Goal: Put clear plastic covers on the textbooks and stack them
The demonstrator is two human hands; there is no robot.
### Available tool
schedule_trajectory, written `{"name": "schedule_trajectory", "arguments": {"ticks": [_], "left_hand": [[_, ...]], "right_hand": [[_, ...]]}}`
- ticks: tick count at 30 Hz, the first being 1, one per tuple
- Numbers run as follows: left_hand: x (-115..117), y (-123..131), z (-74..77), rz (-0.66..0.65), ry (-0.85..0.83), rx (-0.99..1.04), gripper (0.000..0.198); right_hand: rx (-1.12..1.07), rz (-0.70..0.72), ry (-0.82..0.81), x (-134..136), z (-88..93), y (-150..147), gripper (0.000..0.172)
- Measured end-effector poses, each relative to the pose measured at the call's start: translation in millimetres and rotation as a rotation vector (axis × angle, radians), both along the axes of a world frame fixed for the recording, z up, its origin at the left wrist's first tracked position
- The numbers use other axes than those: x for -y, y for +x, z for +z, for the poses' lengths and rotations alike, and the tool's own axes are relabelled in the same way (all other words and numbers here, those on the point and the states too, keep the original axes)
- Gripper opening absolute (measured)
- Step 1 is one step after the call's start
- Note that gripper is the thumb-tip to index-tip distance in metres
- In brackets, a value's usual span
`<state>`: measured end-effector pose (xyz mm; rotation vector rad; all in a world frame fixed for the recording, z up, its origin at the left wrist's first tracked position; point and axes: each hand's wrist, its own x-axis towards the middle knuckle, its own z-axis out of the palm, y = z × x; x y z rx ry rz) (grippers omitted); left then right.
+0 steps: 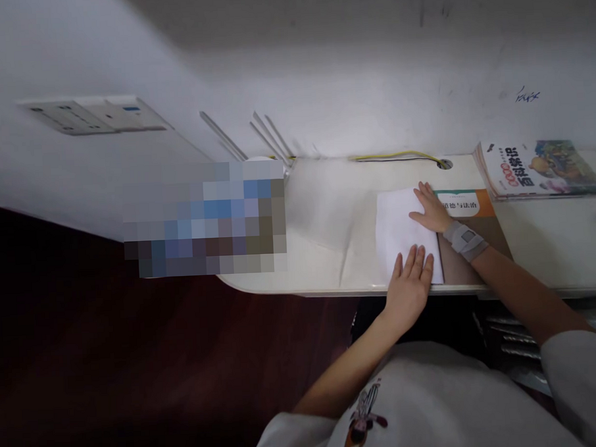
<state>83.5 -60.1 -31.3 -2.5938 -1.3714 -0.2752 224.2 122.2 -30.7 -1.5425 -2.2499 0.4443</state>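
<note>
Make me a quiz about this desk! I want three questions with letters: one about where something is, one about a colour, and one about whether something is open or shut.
1. Where is the white paper?
A. On the floor
B. Partly over the green-and-orange book
C. Inside a drawer

2. What colour is the strap by the right hand?
A. Red
B. Blue
C. Grey

3. The colourful book at the back is:
A. Open
B. Shut
C. Standing up

Answers:
1. B, the paper covers the book's left side.
2. C, the strap looks grey.
3. B, it lies flat, cover up.
</note>
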Motion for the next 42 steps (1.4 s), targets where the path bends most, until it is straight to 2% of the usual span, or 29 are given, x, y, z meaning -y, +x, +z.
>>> {"name": "schedule_trajectory", "arguments": {"ticks": [5,13,20,26,33,42], "left_hand": [[-3.3,-2.0,-3.1,0.047,-0.033,-0.003,0.047],[3.6,-3.6,6.0,0.078,0.006,-0.022,0.046],[2.8,-7.4,14.1,0.005,0.061,0.025,0.045],[3.5,-12.7,3.7,0.025,0.047,0.016,0.043],[-0.4,-18.3,-7.8,0.079,-0.016,0.030,0.045],[11.1,-20.3,6.9,0.079,-0.051,0.045,0.046]], "right_hand": [[-0.044,-0.105,0.014,-2.0,-3.7,0.6,0.072],[0.024,-0.004,-0.028,-2.3,-2.7,1.2,0.075],[0.015,0.050,0.022,-5.7,-11.8,0.5,0.076],[0.010,0.112,0.063,-5.7,-15.1,2.0,0.078],[0.068,0.028,0.075,-1.4,-11.4,-2.6,0.085],[0.226,0.146,0.079,8.3,-3.4,-8.2,0.092]]}}
